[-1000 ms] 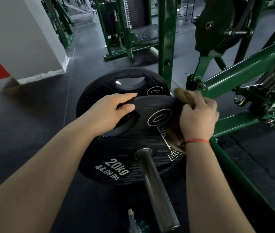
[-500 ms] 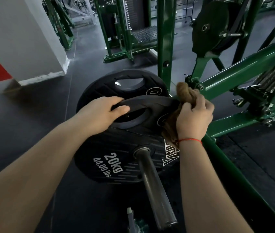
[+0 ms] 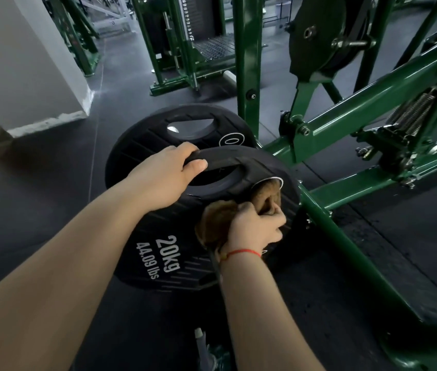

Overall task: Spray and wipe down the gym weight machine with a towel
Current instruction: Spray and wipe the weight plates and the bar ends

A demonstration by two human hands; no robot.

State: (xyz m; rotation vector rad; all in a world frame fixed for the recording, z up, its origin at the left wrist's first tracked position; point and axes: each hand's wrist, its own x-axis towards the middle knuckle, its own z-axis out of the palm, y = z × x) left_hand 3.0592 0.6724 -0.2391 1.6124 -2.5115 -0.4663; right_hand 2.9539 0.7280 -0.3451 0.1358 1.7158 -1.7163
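A: Status on the wipe-down?

B: Mid-wipe, by my read. Right hand (image 3: 254, 228) clutches the bunched towel (image 3: 213, 223), fingers curled tight round it, and presses it on the face of the 20kg plate (image 3: 169, 231), near its right edge.

A: Left hand?

B: Left hand (image 3: 163, 180) grips the plate's top edge at the grip slot, fingers hooked over the rim, thumb on the near side. Looks like it steadies the plate.

A: Spray done?

B: Can't tell; no visible wetness in this light. What looks like the bottle (image 3: 201, 344) stands on the floor at the bottom edge of view, not in either hand.

A: What's left?

B: Probably most of it. The towel covers only the right part of the plate's face. Rear plate (image 3: 145, 140) sits just behind, untouched right now. Green frame (image 3: 367, 108) to the right has no hand on it; whether it's already clean, can't say.
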